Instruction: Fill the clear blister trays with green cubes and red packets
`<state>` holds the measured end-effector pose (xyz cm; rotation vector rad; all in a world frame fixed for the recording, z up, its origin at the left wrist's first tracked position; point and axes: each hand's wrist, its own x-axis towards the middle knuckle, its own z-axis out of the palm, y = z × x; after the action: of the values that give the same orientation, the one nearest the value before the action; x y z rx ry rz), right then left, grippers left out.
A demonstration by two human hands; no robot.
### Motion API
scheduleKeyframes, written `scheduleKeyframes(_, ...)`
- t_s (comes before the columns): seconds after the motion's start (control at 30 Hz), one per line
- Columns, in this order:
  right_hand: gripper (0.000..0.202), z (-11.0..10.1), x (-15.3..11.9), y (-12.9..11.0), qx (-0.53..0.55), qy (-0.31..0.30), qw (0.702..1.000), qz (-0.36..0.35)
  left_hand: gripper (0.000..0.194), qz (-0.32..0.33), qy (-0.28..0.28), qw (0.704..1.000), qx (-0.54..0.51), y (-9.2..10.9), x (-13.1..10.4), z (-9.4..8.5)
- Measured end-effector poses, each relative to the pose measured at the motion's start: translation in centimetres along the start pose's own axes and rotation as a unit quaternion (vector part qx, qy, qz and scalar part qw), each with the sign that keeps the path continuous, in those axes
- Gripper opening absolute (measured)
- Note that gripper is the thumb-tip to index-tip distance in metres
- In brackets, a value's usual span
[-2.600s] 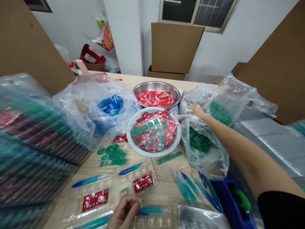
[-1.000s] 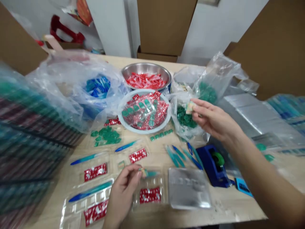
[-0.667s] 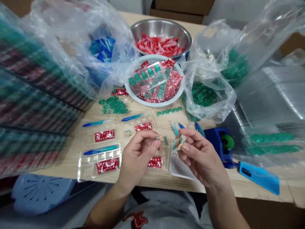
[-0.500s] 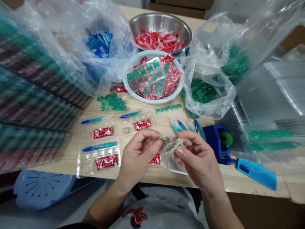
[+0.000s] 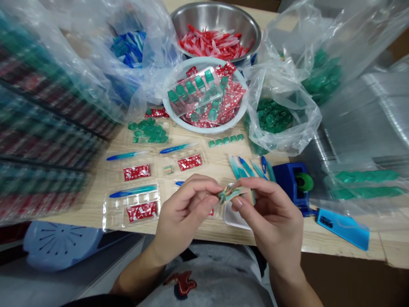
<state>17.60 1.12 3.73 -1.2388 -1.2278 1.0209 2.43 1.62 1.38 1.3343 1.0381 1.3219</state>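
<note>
1. The left hand (image 5: 188, 211) is pinching small striped pieces (image 5: 232, 195) between thumb and finger.
2. The right hand (image 5: 271, 215) is pinching them too, fingers clamped.
3. They are showing at five o'clock from the view's middle.
4. A blue tape dispenser (image 5: 283, 180) is sitting at their three o'clock.

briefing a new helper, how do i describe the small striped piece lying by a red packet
From the pale basin, look down the view to the red packet just above the left hand. Left of it, below a tapered blue piece, lies the small striped piece: squarish and pale with orange-green bands, unlike its blue and dotted-red neighbours.
</note>
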Motion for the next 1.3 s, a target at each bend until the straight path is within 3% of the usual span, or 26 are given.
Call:
scheduleKeyframes(0.17,0.048,-0.3,-0.3,0.2,-0.060,-0.041,0.991,-0.109,0.024,0.079,-0.017,0.996,0.025,-0.1,-0.1,-0.2)
scheduleKeyframes(0.37,0.057,-0.6,-0.7,0.7,-0.043,-0.096,0.986,-0.133,0.018,0.114,-0.009,0.992,0.051,0.1,-0.1,-0.4)
scheduleKeyframes(0.5,0.057,-0.7,-0.9,0.8,-0.039,-0.093,0.988,-0.116,0.014,0.092,-0.002,0.996,0.011,0.0,0.0,-0.3)
scheduleKeyframes(0.63,0.043,-0.3,-0.5,0.5,0.012,-0.071,0.995,-0.063,0.007,0.029,0.000,0.998,-0.052,-0.5,0.0,-0.1)
scheduleKeyframes(0.77,0.032,-0.2,-0.3,0.2,0.044,-0.019,0.999,0.007,0.008,-0.029,0.009,0.991,-0.128,-1.1,-0.2,-0.2)
scheduleKeyframes(0.9,0.036,-0.5,-0.6,0.0,0.074,0.026,0.997,0.022,0.011,-0.036,0.019,0.984,-0.173,-1.4,-0.1,-0.3)
scheduleKeyframes(1.1,0.048,-0.6,-1.4,-0.3,0.062,-0.027,0.997,-0.043,0.010,0.050,0.023,0.997,-0.062,-0.8,0.3,0.3)
scheduleKeyframes(1.3,0.062,-0.8,-1.9,0.6,-0.010,-0.053,0.989,-0.136,0.017,0.134,-0.017,0.991,0.023,-0.5,-0.4,-0.2)
